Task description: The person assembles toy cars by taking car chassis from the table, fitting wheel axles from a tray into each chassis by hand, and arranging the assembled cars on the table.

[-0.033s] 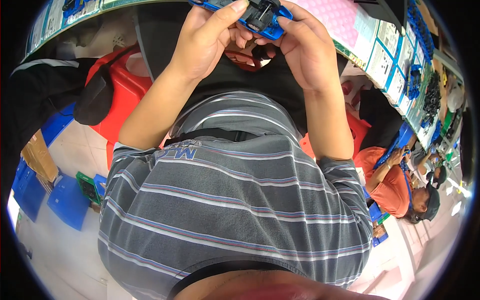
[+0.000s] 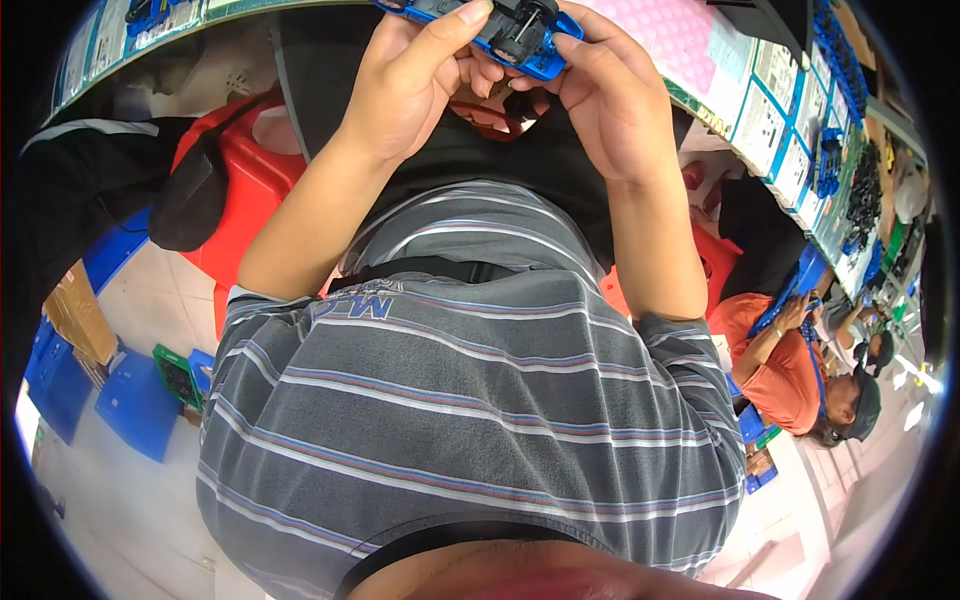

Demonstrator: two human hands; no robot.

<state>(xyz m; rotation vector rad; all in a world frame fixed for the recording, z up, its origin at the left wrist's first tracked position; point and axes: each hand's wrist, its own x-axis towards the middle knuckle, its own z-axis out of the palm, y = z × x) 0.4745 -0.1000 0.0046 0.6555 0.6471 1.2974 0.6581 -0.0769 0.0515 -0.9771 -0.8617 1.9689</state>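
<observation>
At the top of the head view I hold a blue toy car (image 2: 548,66) with both hands, close to the bench edge. Its dark underside faces up, showing black wheels and an axle at the right end. My left hand (image 2: 405,90) grips the left part, thumb pressed on the underside. Around the right end is my right hand (image 2: 617,105), its thumb by the blue edge near the wheel. Several fingertips curl beneath the car, and some are hidden by it. The car's far left end is partly cut off by the picture's upper edge.
The workbench (image 2: 745,65) curves along the top, with a pink bubbled sheet (image 2: 668,35) and printed sheets. Blue parts (image 2: 828,165) and black parts (image 2: 864,195) lie farther right. Red stool (image 2: 240,185) at left; blue bins (image 2: 138,405) on the floor. A person in orange (image 2: 780,375) works at right.
</observation>
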